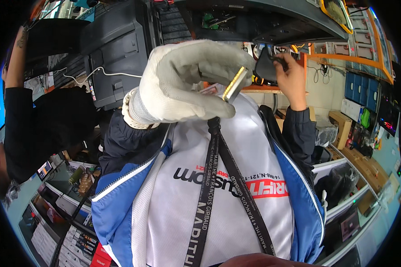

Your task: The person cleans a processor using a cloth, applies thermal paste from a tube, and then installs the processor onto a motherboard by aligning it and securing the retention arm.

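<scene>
The head view shows the gloved left hand (176,86) curled with a small gold-edged part (237,84) between thumb and fingertips, a light pinch that probably spares its contacts, while the bare right hand (291,82) grips a dark tapered piece (265,66) just beside it. A large black casing (271,24) overhangs both, crowding the far side; a co-worker's arm (16,62) is well apart at left.

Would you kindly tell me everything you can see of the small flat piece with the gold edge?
The small flat piece looks metallic: a silver-grey face with a narrow, ridged gold strip along its left edge. Seen at a steep angle near the picture's middle, it tilts, its upper end leaning right. The gloved left hand holds it between thumb and fingers, in front of the white shirt. Its far side is hidden.
</scene>
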Available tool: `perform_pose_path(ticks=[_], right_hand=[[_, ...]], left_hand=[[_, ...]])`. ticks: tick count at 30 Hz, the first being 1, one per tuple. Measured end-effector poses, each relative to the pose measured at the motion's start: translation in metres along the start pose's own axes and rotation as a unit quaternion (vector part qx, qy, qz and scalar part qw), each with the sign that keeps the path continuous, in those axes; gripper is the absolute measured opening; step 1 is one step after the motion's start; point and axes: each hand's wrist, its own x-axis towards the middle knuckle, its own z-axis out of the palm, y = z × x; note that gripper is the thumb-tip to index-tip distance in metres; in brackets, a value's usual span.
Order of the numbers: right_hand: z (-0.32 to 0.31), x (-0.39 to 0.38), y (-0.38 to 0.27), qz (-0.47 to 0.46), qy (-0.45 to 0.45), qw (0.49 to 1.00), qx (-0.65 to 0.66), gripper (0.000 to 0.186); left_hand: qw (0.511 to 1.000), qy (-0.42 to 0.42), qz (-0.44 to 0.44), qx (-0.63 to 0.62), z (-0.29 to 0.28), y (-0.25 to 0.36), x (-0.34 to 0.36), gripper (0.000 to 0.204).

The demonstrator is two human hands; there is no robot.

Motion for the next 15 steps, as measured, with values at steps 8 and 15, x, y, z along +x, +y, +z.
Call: perform_pose_path(ticks=[8, 15], right_hand=[[0.028, -0.006, 0.026, 0.107, 0.043, 0.953, 0.281, 0.015], [0.028, -0.004, 0.029, -0.050, 0.087, 0.962, -0.255, 0.030]], left_hand=[[0.986, -0.039, 0.125, 0.100, -0.009, 0.029, 0.015, 0.062], [0.941, 0.061, 0.154, 0.295, -0.007, 0.029, 0.009, 0.058]])
